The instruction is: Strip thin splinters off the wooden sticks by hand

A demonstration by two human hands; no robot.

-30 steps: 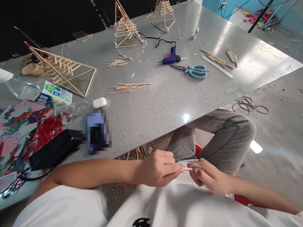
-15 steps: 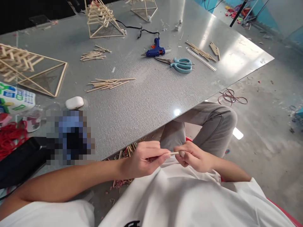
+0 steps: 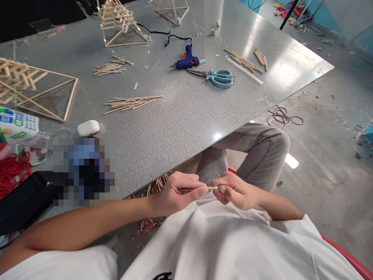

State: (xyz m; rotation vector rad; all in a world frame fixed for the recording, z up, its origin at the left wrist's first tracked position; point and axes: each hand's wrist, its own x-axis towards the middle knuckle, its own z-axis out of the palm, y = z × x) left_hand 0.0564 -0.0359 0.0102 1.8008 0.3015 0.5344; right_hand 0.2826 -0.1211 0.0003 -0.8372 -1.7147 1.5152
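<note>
Both my hands are in my lap below the table's near edge, pinching one thin wooden stick [image 3: 212, 188] between them. My left hand [image 3: 177, 191] grips its left end with thumb and fingers. My right hand [image 3: 233, 191] holds the right end, thumb on top. On the grey table [image 3: 186, 120] lies a loose pile of similar sticks [image 3: 132, 103], with a smaller pile [image 3: 110, 68] farther back. Cut stick scraps [image 3: 159, 184] lie on the floor under the table edge, just left of my left hand.
A blue glue gun [image 3: 188, 61] and teal scissors [image 3: 217, 77] lie mid-table, more sticks [image 3: 244, 62] to their right. Stick pyramids stand at the left [image 3: 37, 87] and back [image 3: 119, 23]. A white earbud case [image 3: 88, 127], a bottle [image 3: 17, 124], red bands [image 3: 11, 171] sit near left.
My view has swung right and down. Both hands keep hold of the stick and have risen slightly toward the table edge.
</note>
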